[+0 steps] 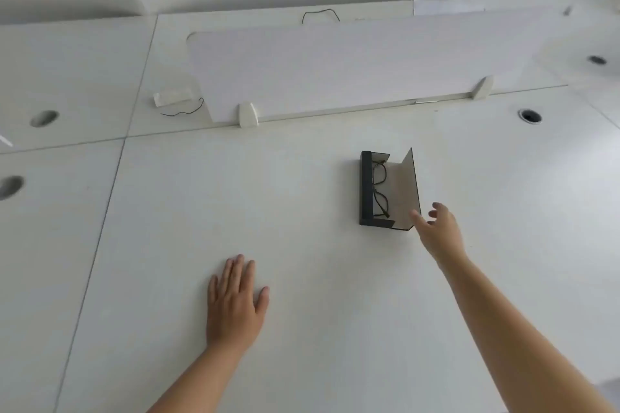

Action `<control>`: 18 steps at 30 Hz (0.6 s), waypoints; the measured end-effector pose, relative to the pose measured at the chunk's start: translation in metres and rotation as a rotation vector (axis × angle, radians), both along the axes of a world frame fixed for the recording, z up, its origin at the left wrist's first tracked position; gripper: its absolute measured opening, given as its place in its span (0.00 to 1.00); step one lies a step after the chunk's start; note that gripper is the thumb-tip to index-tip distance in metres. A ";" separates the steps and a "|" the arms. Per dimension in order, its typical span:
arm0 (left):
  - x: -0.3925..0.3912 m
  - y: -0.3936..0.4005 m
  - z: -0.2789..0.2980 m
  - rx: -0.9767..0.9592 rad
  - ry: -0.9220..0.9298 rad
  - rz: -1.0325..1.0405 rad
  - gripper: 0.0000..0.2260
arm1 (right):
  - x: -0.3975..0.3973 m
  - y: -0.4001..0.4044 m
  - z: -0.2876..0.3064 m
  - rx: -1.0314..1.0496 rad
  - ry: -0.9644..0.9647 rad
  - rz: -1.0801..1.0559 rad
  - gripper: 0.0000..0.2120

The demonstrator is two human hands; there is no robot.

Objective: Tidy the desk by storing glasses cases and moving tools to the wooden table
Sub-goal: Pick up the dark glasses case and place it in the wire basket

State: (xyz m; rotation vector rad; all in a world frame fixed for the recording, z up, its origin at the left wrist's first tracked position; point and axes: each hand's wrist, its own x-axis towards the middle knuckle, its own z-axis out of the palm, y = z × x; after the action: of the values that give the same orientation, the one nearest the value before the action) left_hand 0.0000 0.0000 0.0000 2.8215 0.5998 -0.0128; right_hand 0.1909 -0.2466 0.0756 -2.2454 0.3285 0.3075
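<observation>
A black glasses case [367,191] lies on the white desk [235,198], right of centre. Its grey-lined lid [404,191] stands open to the right. Inside rest dark-framed glasses [380,189]. My right hand [437,233] hovers just beside the lid's near corner, fingers apart, holding nothing. Whether a fingertip touches the lid I cannot tell. My left hand [235,302] lies flat on the desk, well to the left of the case, palm down and empty.
A white divider panel [352,67] stands along the desk's far edge on two clips. A small white packet [172,98] and a thin black wire [184,109] lie at its left end. Cable holes [530,116] dot the desks.
</observation>
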 end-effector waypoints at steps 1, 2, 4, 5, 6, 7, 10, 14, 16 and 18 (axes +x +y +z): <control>0.001 0.000 -0.005 0.012 -0.069 0.014 0.31 | 0.010 0.007 -0.004 -0.049 0.019 0.021 0.24; 0.003 0.000 -0.002 0.000 -0.072 0.021 0.30 | 0.016 0.013 -0.006 -0.072 0.036 0.033 0.20; 0.000 0.002 -0.008 0.062 -0.137 0.050 0.25 | 0.025 0.025 -0.006 -0.103 0.065 0.037 0.09; 0.000 0.002 -0.012 0.081 -0.160 0.045 0.22 | 0.026 0.027 -0.007 -0.146 0.049 0.052 0.05; 0.001 0.002 -0.011 0.073 -0.149 0.042 0.21 | 0.023 0.028 -0.008 -0.201 0.013 0.083 0.04; 0.000 0.002 -0.013 0.082 -0.151 0.043 0.22 | 0.019 0.028 -0.008 -0.270 -0.046 0.130 0.06; 0.000 0.002 -0.012 0.085 -0.159 0.048 0.20 | 0.003 0.032 -0.015 -0.487 -0.155 0.311 0.17; 0.001 0.002 -0.007 -0.012 -0.121 0.056 0.27 | -0.022 0.038 -0.032 -0.621 -0.059 0.455 0.33; 0.002 0.003 -0.005 -0.055 -0.119 0.044 0.28 | -0.020 0.042 -0.033 -0.567 -0.128 0.378 0.36; 0.002 0.004 -0.005 -0.064 -0.120 0.046 0.28 | -0.011 0.046 -0.032 -0.520 -0.124 0.279 0.38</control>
State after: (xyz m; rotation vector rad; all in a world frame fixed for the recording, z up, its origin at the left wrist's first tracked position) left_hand 0.0015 0.0036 -0.0051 2.7227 0.6249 0.1416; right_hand 0.1800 -0.2001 0.0432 -2.8158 0.0232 0.2445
